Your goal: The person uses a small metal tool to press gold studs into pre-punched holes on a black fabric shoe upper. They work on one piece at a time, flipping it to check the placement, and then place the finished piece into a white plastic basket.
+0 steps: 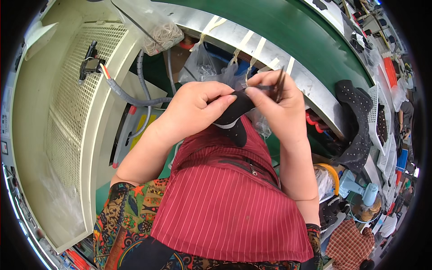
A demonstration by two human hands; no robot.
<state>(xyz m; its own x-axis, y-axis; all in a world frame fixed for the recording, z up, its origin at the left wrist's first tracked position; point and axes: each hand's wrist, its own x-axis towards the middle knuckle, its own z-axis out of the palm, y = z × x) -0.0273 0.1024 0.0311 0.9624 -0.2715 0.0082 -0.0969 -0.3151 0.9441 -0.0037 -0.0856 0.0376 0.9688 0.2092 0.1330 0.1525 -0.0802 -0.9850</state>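
Above the red striped apron, a black fabric piece (240,107) hangs between my two hands. It has a pale band, and its lower part carries small white dots. My left hand (195,105) is closed, pinching the top edge between thumb and forefinger. My right hand (281,101) is also closed, its thumb and forefinger gripping the same edge a little to the right. A dark pointed tool (281,85), perhaps thread snips, is tucked in the right hand's fingers and sticks up past them. The inner side of the piece is hidden.
A cream metal housing with a perforated panel (85,94) stands at left, with a grey cable (130,100) running from it. Ahead lies a green belt (270,22) with a metal edge. Black dotted pieces (353,121) drape at right beside white baskets (378,117). Plastic bags (202,63) hang below the edge.
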